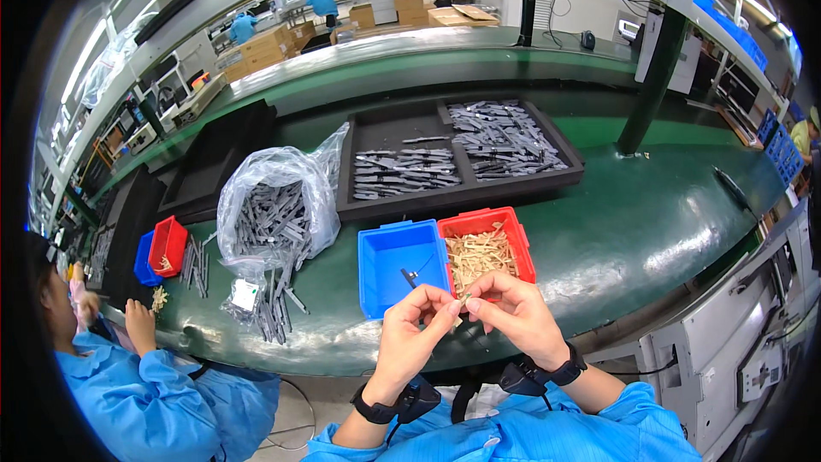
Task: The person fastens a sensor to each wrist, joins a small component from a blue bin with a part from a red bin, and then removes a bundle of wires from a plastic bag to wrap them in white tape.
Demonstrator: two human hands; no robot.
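My left hand (409, 334) and my right hand (518, 318) meet in front of two bins, thumbs and fingertips pinched close together. Between the fingertips shows a small tan piece (463, 300), mostly covered by the fingers. Just beyond my right hand stands a red bin (528, 267) holding many tan strip-like pieces (479, 255). Beside it on the left is a blue bin (376, 261), with a thin dark part (410, 276) showing inside, near my left fingers.
Behind the bins lies a black divided tray (346, 180) filled with grey strips. An open clear plastic bag (231, 205) spills more grey strips onto the green bench (616, 239). At left, a co-worker (154, 385) in blue sits by smaller red and blue bins. A post (654, 81) rises at the right.
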